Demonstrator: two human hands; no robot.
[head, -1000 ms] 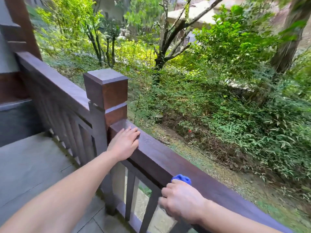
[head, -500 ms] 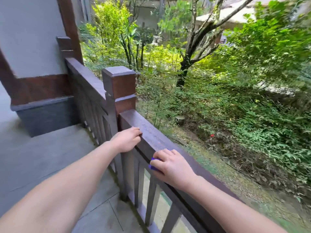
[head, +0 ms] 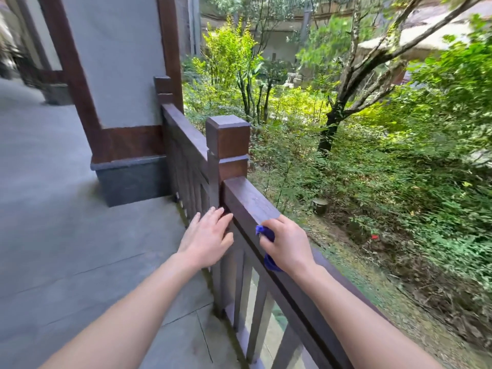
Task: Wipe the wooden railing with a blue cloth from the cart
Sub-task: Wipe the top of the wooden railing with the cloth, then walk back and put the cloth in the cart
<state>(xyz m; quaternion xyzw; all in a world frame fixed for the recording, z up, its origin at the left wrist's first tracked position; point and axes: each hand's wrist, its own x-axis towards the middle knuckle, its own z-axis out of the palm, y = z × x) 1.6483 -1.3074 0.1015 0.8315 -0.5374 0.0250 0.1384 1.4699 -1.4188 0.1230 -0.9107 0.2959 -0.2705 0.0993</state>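
1. Blue cloth (head: pixel 268 245) is bunched in my right hand (head: pixel 288 242); the fingers are curled tight around it and press it against the inner face and top edge of the wooden railing (head: pixel 255 206), a short way back from the square newel post (head: pixel 228 145).
2. My left hand (head: pixel 209 237) holds nothing: it lies flat and open-fingered, fingertips touching the rail's inner side just below where it meets the post.
3. From here I judge the step in hand to be wiping the stretch that runs up to the post. To do it well I would flatten the cloth so more of it meets the wood, sweep along the grain right into the corner at the post, then cover the top face, which only the edge of the cloth reaches now.
4. I would move the left hand clear of the corner ahead of the cloth, or that patch goes unwiped.
5. Beyond the post, a second section of railing (head: pixel 183 129) runs on to the wall pillar (head: pixel 117 75).
6. Hard to make out:
   - most of the cloth, hidden under my palm;
   - the rail's outer, garden-side face;
   - the cart, which is nowhere in view;
   - whether the wood is dusty or already clean, since the picture is blurred.
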